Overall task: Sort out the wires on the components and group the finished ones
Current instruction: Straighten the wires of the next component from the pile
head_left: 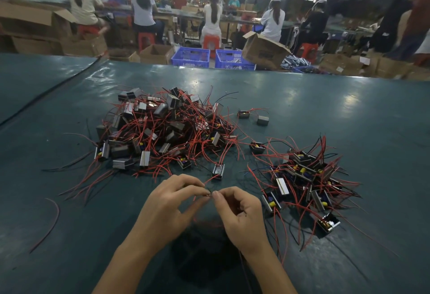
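Components [144, 161] trailing red and black wires [93, 177] lie in two lots on the green table [349, 107].

- **Big heap:** The big heap [162, 131] sits at about eleven o'clock from my hands. It is a dense tangle, and I take it for the unsorted stock.
- **Smaller group:** The smaller group [307, 182] at three o'clock reads to me as the finished lot. Its leads sprawl as well, so I judge that mostly from where it lies.
- **Piece in hand:** One single piece [218, 171] sits on the table at twelve o'clock, just beyond my fingertips. A red lead runs from it back to them. My left hand [169, 207] pinches that lead between thumb and forefinger. My right hand [239, 212] pinches right against it, the tips of both nearly touching. The wire ends are too small for me to tell whether I am twisting or straightening them.
- **Strays:** A few stray pieces [257, 147] lie apart at one o'clock, between the two lots. I cannot tell whether they are done. A loose red wire [52, 221] lies alone at nine o'clock.

By the sizes of the two lots, I reckon well under half is done. The heap remains, and this piece has not yet joined the group.
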A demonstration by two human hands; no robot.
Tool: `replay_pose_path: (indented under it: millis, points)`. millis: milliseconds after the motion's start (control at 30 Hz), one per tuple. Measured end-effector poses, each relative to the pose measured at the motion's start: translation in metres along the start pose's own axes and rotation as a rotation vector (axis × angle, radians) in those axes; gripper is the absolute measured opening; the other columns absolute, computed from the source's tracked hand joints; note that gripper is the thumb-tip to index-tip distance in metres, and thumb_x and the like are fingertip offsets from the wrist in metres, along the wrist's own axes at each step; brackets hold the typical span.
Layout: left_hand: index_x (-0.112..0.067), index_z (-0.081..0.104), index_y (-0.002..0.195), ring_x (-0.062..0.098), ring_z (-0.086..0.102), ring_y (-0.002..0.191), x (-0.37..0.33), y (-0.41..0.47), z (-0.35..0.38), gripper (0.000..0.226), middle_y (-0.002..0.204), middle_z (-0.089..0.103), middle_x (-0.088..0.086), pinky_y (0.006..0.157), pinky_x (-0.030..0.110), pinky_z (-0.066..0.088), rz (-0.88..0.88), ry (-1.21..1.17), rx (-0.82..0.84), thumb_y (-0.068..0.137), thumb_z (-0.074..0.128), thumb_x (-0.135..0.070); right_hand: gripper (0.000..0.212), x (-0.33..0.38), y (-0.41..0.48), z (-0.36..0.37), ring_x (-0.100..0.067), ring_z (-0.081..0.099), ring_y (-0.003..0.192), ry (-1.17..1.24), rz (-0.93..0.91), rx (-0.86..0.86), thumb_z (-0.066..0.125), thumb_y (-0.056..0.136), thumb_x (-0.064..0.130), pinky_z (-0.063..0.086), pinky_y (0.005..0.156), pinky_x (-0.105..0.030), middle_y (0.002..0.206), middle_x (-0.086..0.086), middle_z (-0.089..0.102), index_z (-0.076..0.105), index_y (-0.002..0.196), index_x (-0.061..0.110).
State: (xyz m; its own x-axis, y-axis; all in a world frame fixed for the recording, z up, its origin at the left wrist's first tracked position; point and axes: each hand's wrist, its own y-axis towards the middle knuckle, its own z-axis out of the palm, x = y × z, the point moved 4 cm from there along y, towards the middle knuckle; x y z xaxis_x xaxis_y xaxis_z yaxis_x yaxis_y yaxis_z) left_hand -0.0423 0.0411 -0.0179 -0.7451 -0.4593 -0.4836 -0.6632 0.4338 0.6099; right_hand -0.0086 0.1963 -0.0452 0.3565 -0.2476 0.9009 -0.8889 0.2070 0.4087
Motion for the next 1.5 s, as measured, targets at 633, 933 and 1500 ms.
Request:
replay_pose_path:
  millis: [633, 933, 1500]
  points:
    - [-0.014, 0.064, 0.054, 0.005, 0.063, 0.082, 0.006, -0.001, 0.015, 0.033, 0.090, 0.066, -0.011, 0.077, 0.024, 0.049, -0.520, -0.539, -0.108, 0.087, 0.063, -0.014, 0.017, 0.010, -0.006, 0.004, -0.009, 0.057, 0.072, -0.358, -0.234, -0.047, 0.063, 0.091, 0.032, 0.048, 0.065, -0.028, 0.075, 0.015, 0.065, 0.069, 0.086, 0.018]
    - [-0.025, 0.070, 0.068, 0.011, 0.065, 0.083, -0.002, 0.001, 0.012, 0.028, 0.091, 0.066, -0.011, 0.070, 0.022, 0.051, -0.352, -0.429, -0.065, 0.093, 0.063, -0.034, 0.027, 0.009, -0.006, 0.004, -0.011, 0.059, 0.066, -0.266, -0.148, -0.052, 0.055, 0.092, 0.040, 0.049, 0.061, -0.031, 0.072, 0.015, 0.065, 0.068, 0.085, 0.018]
    - [-0.011, 0.068, 0.076, 0.007, 0.061, 0.083, 0.000, -0.003, 0.008, 0.029, 0.090, 0.062, -0.008, 0.070, 0.021, 0.048, -0.046, -0.105, -0.141, 0.093, 0.058, -0.031, 0.016, 0.005, -0.005, 0.004, -0.007, 0.053, 0.056, -0.126, -0.087, -0.012, 0.062, 0.092, 0.028, 0.044, 0.051, -0.027, 0.063, 0.010, 0.060, 0.066, 0.079, 0.019]
